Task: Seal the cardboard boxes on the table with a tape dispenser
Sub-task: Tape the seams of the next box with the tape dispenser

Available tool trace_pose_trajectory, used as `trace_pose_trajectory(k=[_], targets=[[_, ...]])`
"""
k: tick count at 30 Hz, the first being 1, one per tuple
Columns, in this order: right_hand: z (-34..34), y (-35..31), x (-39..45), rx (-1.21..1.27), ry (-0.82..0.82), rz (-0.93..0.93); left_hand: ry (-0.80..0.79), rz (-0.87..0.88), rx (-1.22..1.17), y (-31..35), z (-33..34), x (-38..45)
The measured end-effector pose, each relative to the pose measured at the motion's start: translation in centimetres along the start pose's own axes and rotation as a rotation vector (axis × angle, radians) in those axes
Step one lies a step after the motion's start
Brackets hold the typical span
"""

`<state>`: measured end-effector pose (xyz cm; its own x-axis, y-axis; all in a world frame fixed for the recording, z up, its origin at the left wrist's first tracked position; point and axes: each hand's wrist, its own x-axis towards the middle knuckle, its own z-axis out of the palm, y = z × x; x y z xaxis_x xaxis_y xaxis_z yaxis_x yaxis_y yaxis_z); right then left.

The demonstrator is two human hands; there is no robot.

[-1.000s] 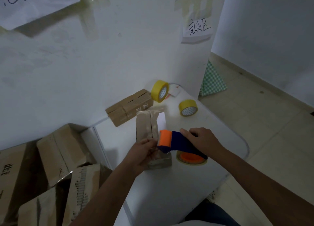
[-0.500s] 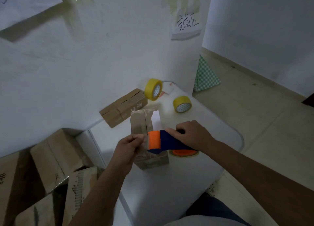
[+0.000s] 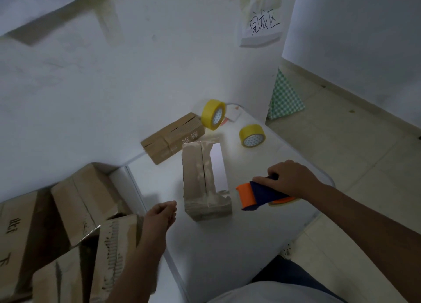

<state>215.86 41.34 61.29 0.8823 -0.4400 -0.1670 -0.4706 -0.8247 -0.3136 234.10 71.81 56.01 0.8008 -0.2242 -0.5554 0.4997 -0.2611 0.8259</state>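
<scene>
Stacked cartons on the floor at far left; left hand over the white table, fingers loosely bunched, holding nothing, just beside the cardboard box. Box: centre table, top seam showing. Right of it, apart: right hand gripping the tape dispenser; two yellow tape rolls beyond.

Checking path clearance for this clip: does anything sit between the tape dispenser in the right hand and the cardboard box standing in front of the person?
Nothing visible does. The tape dispenser, gripped by the right hand, sits just right of the box, with only bare table between them.
</scene>
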Motion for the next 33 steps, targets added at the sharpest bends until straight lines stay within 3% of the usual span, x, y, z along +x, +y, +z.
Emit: trace_pose_trajectory(k=[17, 25, 33], targets=[[2.4, 0.9, 1.2, -0.052, -0.01, 0.014, 0.085, 0.044, 0.043, -1.9, 0.8, 0.5], [3.9, -1.0, 0.8, -0.03, -0.054, 0.113, 0.032, 0.155, 0.33, -1.6, 0.3, 1.9], [6.8, -3.4, 0.1, 0.032, -0.073, 0.228, 0.017, 0.172, 0.427, 0.1, -1.3, 4.5]])
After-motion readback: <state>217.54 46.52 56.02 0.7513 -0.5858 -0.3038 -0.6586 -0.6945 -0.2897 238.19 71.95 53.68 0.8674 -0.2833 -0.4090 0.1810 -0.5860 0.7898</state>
